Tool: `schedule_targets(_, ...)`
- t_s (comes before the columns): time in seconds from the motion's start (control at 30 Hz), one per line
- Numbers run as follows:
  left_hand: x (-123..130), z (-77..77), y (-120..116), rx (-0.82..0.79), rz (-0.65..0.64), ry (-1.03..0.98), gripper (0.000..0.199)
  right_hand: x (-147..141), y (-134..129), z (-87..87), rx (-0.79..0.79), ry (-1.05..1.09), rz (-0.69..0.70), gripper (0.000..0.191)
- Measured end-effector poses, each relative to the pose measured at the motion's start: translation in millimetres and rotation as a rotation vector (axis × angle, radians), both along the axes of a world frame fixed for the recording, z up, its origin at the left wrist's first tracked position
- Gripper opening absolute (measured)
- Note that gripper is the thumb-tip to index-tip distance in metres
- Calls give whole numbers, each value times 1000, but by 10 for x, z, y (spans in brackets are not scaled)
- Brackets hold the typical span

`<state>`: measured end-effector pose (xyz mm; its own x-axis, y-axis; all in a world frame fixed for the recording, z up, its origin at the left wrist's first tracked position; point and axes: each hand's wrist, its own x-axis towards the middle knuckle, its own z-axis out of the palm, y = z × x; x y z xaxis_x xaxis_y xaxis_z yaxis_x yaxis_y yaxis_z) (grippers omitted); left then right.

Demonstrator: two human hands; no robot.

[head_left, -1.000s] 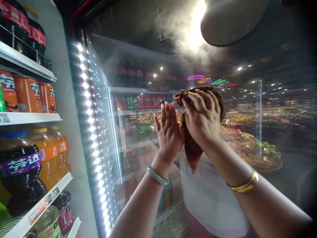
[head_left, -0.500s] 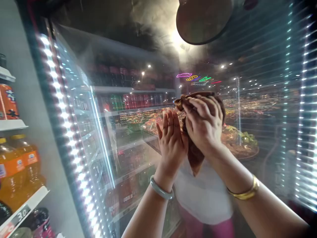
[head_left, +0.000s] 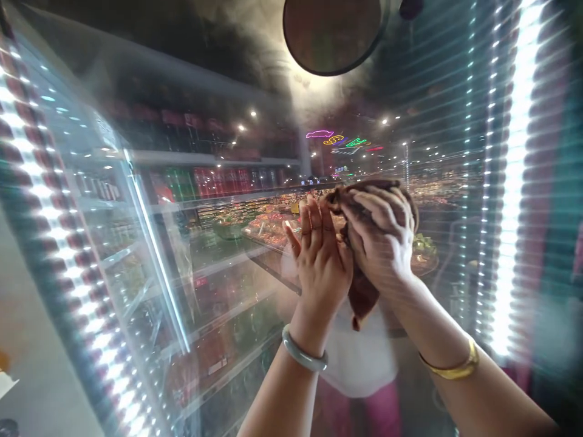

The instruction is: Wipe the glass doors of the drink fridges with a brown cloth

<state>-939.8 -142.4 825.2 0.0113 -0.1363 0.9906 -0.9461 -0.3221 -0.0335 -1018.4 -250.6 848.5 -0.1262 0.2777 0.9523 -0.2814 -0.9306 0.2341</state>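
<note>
A brown cloth [head_left: 364, 298] is pressed against a reflective glass panel [head_left: 255, 285], its lower corner hanging below my hands. My right hand [head_left: 382, 237] lies over the cloth with bent fingers, holding it to the glass. Just left of it, my left hand [head_left: 321, 258] rests flat on the glass, fingers spread and pointing up, its thumb side close to the cloth. A grey bangle [head_left: 303, 352] circles my left wrist, and a gold one [head_left: 455, 367] my right.
Bright light strips [head_left: 68, 255] run down the left, with another [head_left: 514, 182] at the right. Mirrored in the glass are shelves, produce displays, neon signs and a figure in a white top [head_left: 359, 355]. A dark round shape [head_left: 332, 33] shows at the top.
The view has turned right, so the bottles at the left have left the frame and the right light strip shows more. Both hands and the cloth sit slightly lower in the picture.
</note>
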Motion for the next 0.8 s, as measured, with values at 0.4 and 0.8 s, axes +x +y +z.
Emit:
schedule_targets(0.4,-330,-272,-383,67,-54,-29,72,-357,-413,183,109,-50,-118,38)
schedule_targets(0.8,-487,-833,-446,155,-19,-41,73,-706,-764,-636,91,-167,-23,44)
